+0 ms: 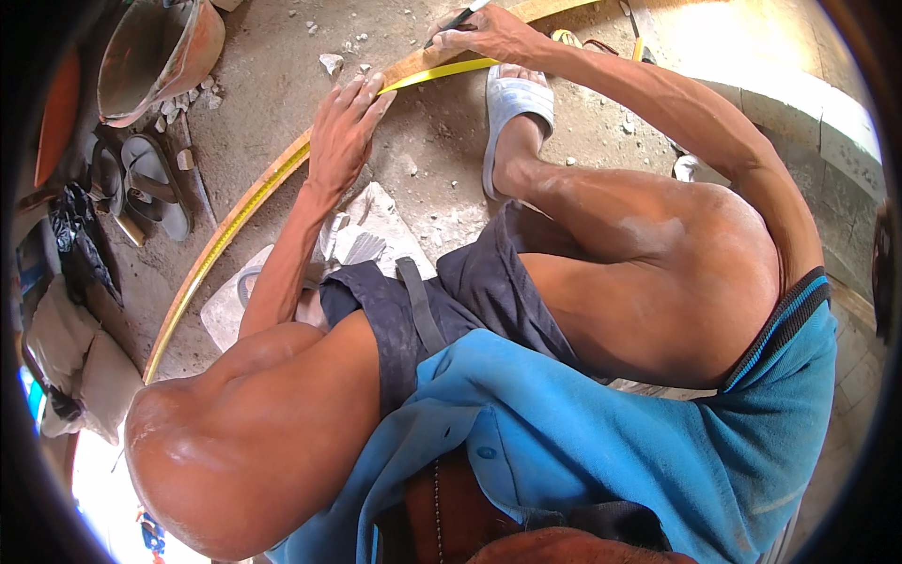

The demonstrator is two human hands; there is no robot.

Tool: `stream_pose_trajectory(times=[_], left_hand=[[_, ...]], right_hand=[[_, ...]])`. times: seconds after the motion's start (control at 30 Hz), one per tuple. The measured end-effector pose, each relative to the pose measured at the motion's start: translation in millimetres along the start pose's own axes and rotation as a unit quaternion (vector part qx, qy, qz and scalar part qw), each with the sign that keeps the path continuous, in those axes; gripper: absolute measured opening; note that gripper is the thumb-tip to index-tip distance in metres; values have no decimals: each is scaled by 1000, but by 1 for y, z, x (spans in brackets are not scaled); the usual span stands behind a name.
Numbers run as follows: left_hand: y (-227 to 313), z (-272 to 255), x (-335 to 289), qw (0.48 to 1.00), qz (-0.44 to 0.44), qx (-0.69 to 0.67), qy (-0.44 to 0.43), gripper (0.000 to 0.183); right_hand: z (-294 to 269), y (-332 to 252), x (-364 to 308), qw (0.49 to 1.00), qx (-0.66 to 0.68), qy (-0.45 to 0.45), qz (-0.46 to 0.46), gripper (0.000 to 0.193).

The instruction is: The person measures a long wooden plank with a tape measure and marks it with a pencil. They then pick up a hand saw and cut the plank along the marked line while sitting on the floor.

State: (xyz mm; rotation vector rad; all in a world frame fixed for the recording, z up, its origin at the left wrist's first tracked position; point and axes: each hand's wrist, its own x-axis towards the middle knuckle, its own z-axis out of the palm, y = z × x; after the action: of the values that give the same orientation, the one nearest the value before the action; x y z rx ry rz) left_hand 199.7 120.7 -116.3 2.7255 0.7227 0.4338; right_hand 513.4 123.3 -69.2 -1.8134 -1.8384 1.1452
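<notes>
A long wooden strip (pixel 254 195) looks curved across the floor, with the yellow blade of a tape measure (pixel 209 254) stretched along it. My left hand (pixel 346 132) wraps over both, fingers pressing the blade against the wood. Beyond that hand, the blade parts slightly from the strip's near edge. At the top, my right hand (pixel 493 36) pinches a slim dark-and-white pen (pixel 462 17), its tip pointing down at the strip. My right foot, in a pale slide sandal (pixel 519 99), stands beside the blade. A small yellow item (pixel 567 38), partly hidden behind my right forearm, lies near the strip.
A dusty bucket (pixel 160 61) lies tipped at the upper left, above a pair of dark sandals (pixel 158 183). Sacks (pixel 89 352) and a black plastic bag (pixel 83 235) line the left side. Rubble dots the floor. A low block ledge (pixel 799 127) runs along the right.
</notes>
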Motion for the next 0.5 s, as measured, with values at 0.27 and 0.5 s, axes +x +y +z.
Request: stream_pose_trajectory(times=[0.27,0.5], left_hand=[[15,-10,-8,1000,14,-16,15,52],[26,-9,-14,998,11,-54,-4,50]], right_hand=[[7,9,-16,998,6,-68,-2,37],[7,-1,-15,998,32,-38,25,45]])
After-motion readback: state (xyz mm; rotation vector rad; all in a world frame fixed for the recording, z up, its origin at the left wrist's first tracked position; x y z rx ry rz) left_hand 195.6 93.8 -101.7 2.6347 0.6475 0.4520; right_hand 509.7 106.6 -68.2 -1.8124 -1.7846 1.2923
